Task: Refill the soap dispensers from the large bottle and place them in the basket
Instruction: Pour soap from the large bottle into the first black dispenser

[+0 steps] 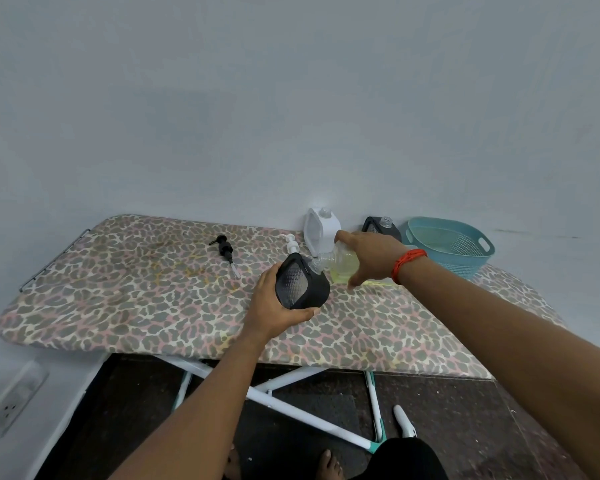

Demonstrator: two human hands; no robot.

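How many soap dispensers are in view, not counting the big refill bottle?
3. A black dispenser gripped in the left hand; a white dispenser upright by the wall; a second black dispenser behind the right hand, beside the basket. The basket's near inside is hidden.

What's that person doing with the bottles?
Someone is refilling soap dispensers. The left hand holds a black dispenser tilted, and the right hand tips the large bottle of yellowish soap to its open neck. A white dispenser and a second black dispenser stand behind. No dispenser is in the blue basket yet.
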